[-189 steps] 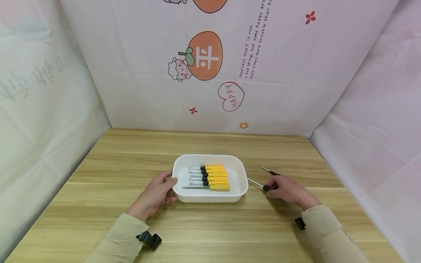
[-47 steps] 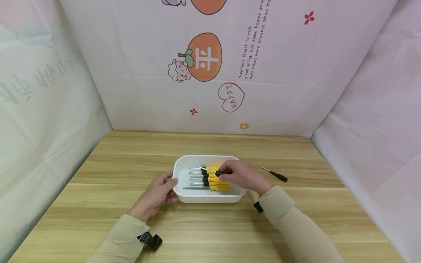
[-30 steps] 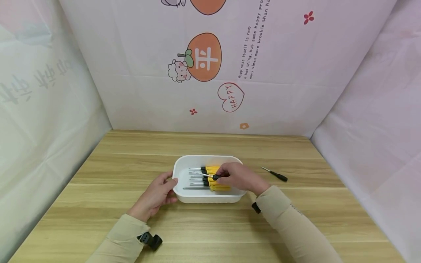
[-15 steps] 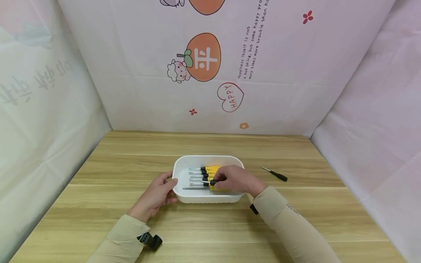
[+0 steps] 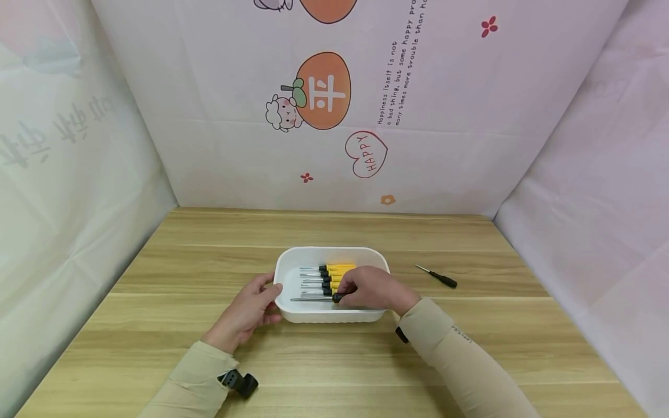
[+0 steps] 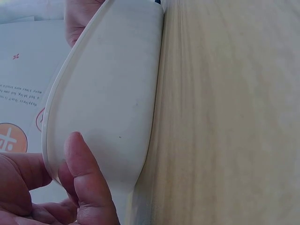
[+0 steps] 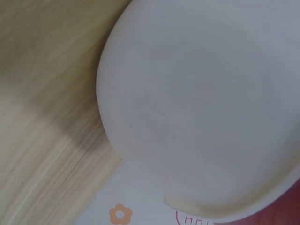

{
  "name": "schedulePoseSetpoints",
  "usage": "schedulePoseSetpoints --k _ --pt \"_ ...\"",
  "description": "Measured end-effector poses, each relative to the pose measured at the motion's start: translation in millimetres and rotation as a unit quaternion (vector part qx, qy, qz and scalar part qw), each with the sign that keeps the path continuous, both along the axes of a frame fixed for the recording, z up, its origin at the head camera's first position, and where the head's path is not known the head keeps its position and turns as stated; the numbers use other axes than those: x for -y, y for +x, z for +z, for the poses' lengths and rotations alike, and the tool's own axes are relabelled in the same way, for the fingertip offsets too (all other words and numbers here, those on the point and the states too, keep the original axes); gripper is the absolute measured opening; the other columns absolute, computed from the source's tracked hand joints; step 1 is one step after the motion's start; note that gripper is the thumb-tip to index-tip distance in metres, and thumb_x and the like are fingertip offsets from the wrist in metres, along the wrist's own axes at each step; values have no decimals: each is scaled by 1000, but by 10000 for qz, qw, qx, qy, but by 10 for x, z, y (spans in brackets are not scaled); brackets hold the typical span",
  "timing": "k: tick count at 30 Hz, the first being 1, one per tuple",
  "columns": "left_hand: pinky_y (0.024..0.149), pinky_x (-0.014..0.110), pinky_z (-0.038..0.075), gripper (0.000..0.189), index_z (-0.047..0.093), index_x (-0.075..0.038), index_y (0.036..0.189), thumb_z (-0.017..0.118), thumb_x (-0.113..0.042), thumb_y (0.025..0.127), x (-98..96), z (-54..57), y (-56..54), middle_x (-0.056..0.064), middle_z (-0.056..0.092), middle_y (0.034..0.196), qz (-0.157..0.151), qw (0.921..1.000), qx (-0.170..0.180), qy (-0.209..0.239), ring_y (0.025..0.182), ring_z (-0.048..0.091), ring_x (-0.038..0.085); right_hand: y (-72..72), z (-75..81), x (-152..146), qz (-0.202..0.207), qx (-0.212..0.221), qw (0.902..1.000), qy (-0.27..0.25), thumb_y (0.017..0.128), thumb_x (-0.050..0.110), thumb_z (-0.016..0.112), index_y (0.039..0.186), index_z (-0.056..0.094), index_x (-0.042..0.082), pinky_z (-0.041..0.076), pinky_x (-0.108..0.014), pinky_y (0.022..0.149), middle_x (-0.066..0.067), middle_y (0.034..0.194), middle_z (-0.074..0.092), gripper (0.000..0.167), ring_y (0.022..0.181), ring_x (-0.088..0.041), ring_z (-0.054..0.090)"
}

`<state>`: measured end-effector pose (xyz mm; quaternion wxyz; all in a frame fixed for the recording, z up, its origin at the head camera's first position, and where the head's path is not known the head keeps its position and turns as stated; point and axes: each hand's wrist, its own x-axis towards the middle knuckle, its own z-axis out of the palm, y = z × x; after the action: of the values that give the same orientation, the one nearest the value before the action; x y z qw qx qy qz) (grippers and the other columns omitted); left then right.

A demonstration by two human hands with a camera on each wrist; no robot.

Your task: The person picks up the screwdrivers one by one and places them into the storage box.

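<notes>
A white plastic tray (image 5: 292, 316) sits mid-table with several yellow-handled screwdrivers (image 5: 342, 268) lying side by side in it, shafts to the left. My left hand (image 5: 248, 307) grips the tray's left end; in the left wrist view its fingers (image 6: 89, 183) lie along the outer wall. Reaching over the tray's right end, my right hand (image 5: 373, 287) holds a black-handled screwdriver (image 5: 337, 298) low inside, close to the near wall. Its shaft points left, overlapping the nearest screwdriver. Most of its handle is hidden by my fingers. The right wrist view shows mainly the tray's outer wall (image 7: 197, 93).
Another black-handled screwdriver (image 5: 443, 280) lies on the wooden table (image 5: 209, 249), right of the tray. White printed sheets (image 5: 444, 162) stand behind and along both sides of the table.
My right hand has brought a black-handled screwdriver from the table right of the tray into it, then lowered it toward the near wall. My left hand has stayed on the tray.
</notes>
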<state>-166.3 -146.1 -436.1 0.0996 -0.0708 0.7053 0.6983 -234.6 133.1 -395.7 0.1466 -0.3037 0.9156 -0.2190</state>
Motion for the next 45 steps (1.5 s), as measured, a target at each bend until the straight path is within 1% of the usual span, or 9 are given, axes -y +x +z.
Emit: schedulePoseSetpoints --k 15,23,27,36,45 --pt "69 27 60 53 40 -6 158 54 -21 109 8 -2 4 13 51 110 -13 10000 -12 -2 84 55 17 20 -47 45 115 -160 9998 85 89 18 84 94 79 19 54 -27 78 13 88 72 8 79 -4 60" --pt "69 27 60 54 38 -6 159 53 -22 109 15 3 5 13 51 111 -55 10000 -23 -35 85 55 18 12 -75 69 40 -274 9993 232 88 19 85 92 78 20 54 -28 78 13 87 71 9 78 -5 59" --pt "70 28 60 54 39 -6 158 53 -22 109 16 2 2 13 51 110 -56 10000 -20 -40 84 54 18 12 -78 79 -2 -266 9993 268 87 18 86 91 78 21 54 -29 79 13 87 71 10 79 -4 59" --pt "69 27 60 52 40 -6 157 53 -21 109 13 12 1 11 51 107 -40 10000 -14 -37 84 54 18 14 -85 92 41 -395 9988 276 86 17 87 90 77 21 54 -28 78 13 85 72 11 78 -4 59" --pt "69 27 60 53 39 -5 158 53 -21 109 11 13 7 12 51 108 -56 10000 -28 -39 85 53 18 32 -83 121 -55 -356 9987 356 86 17 87 88 76 22 53 -29 79 14 82 69 12 77 -6 57"
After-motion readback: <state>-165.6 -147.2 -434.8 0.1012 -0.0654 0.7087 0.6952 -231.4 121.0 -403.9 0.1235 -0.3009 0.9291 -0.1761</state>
